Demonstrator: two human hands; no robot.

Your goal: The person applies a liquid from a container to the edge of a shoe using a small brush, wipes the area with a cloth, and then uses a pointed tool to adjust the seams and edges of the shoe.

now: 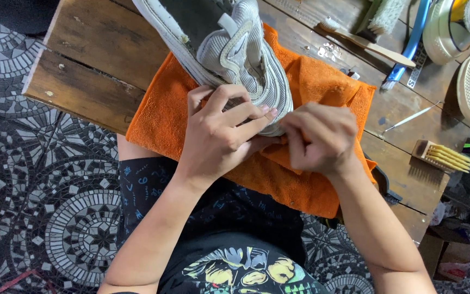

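A worn grey mesh sneaker with a pale ribbed sole (235, 49) lies on a bright orange terry cloth (322, 81) that is spread over the near edge of a dark, weathered wooden plank surface (99, 54). The shoe's near end points toward the person, and both hands meet there. The left hand (221, 133) is curled over that end of the sneaker, fingers (240, 111) wrapped across the upper and thumb tucked beneath, gripping the shoe. The right hand (319, 136) is closed in a loose fist just beside it, touching the left hand's fingertips, and pinches a fold of the orange cloth against the shoe's sole edge; what else it may hold inside the fist cannot be told.

Further back on the surface, to the right of the sneaker, lies a wooden-handled toothbrush with white bristles (368, 43), and beyond it a larger pale-bristled scrubbing brush (382, 16) and a blue-handled brush (409, 46). A thin metal pick (409, 117) lies near the cloth's right corner, and a small wooden block brush with yellowish bristles (441, 155) rests near the surface's right edge. White rubber-soled shoes (463, 43) are piled at the far right. Below the surface, a black-and-white mosaic tiled floor (44, 207) spreads out, and the person's dark printed shirt (235, 267) fills the bottom of the view
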